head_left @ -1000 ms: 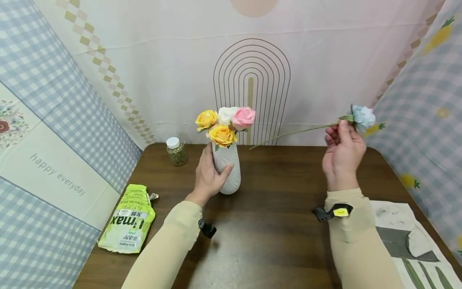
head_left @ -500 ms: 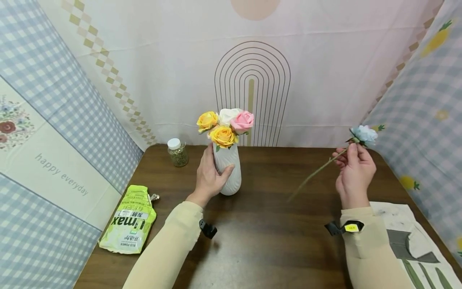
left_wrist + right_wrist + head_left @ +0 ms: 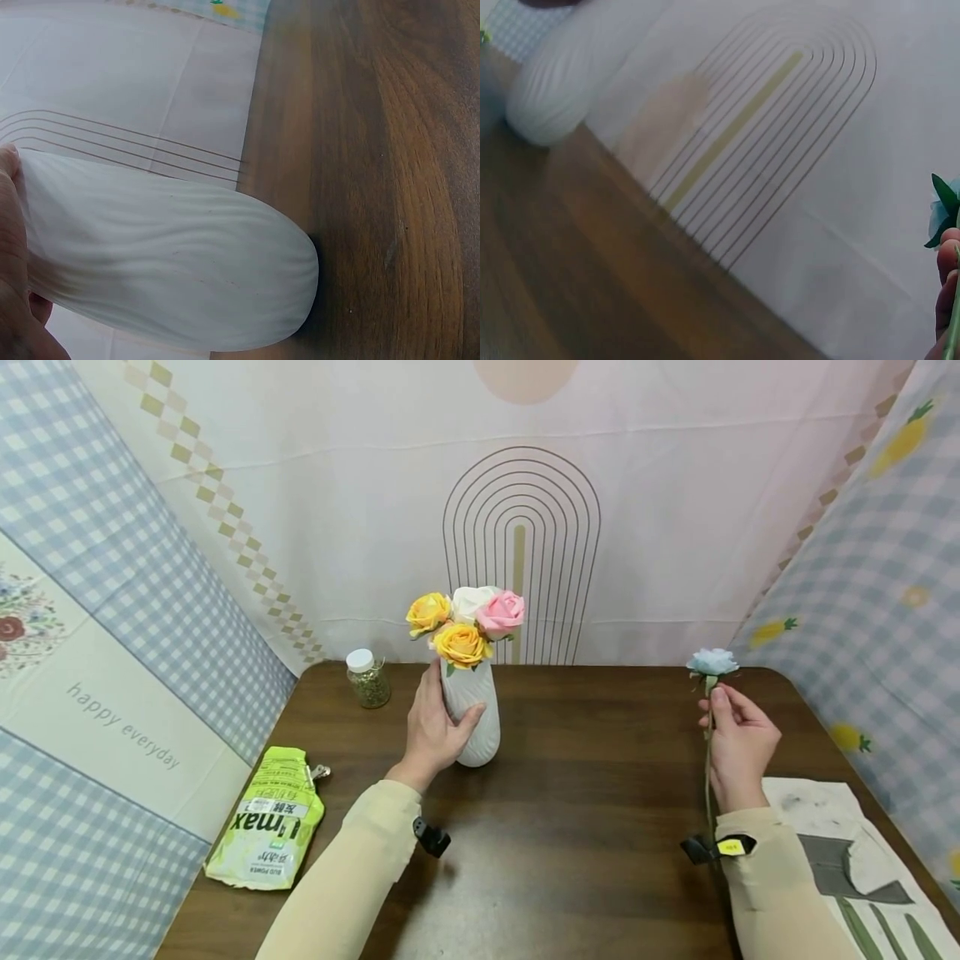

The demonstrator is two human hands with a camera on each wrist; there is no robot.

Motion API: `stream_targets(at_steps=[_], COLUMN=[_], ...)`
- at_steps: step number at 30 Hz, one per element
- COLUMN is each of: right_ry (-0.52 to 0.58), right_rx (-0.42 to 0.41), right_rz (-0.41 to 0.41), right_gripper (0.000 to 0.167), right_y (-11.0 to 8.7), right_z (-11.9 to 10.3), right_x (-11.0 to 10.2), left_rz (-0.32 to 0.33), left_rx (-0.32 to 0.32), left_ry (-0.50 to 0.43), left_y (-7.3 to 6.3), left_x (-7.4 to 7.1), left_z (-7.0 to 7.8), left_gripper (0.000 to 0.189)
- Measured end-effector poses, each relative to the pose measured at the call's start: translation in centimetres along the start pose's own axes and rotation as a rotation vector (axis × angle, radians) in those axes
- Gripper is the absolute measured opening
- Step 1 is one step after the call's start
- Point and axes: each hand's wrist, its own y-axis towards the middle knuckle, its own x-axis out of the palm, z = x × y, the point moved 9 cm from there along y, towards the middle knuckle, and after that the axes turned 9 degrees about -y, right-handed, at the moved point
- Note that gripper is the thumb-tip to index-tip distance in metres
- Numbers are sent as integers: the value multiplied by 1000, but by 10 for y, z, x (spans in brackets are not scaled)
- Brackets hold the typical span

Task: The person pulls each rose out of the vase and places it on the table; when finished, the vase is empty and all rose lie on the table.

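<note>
My left hand [image 3: 437,727] grips a white ribbed vase [image 3: 474,710] that stands upright on the table, thumb across its front and fingers round its left side. Out of its mouth rise two yellow roses [image 3: 461,645], a white rose [image 3: 472,602] and a pink rose [image 3: 501,613]. Over on the right, my right hand [image 3: 738,743] pinches a light blue flower [image 3: 712,662] just under its head. Its long green stem [image 3: 708,768] hangs down past the wrist. The left wrist view shows the vase body [image 3: 172,255] close up; at the right wrist view's edge are the fingers [image 3: 948,259] and stem.
A jar with a white lid [image 3: 367,678] stands at the back left of the brown table [image 3: 570,827]. Nearer, a lime-green bag [image 3: 270,818] lies with a metal clip [image 3: 321,771] beside it. A printed white cloth [image 3: 817,810] lies under the right forearm. Fabric hangs behind.
The right hand has moved lower and turned the blue flower from nearly level to upright, so the stem now points down. The left hand and vase have stayed put.
</note>
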Motion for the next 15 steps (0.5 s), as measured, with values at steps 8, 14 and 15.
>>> stream_targets(at_steps=[8, 14, 15], right_ry=[-186, -331, -364], right_rx=[40, 52, 52], right_rz=[-10, -71, -87], right_gripper=[34, 30, 30], right_y=[3, 2, 2], right_z=[30, 49, 52], right_x=[-16, -22, -23], left_rz=[8, 5, 4], left_rx=[10, 7, 8], left_ry=[4, 6, 5], left_y=[-1, 0, 0], left_x=[-1, -1, -1], left_z=[1, 1, 1], left_gripper=[91, 92, 92])
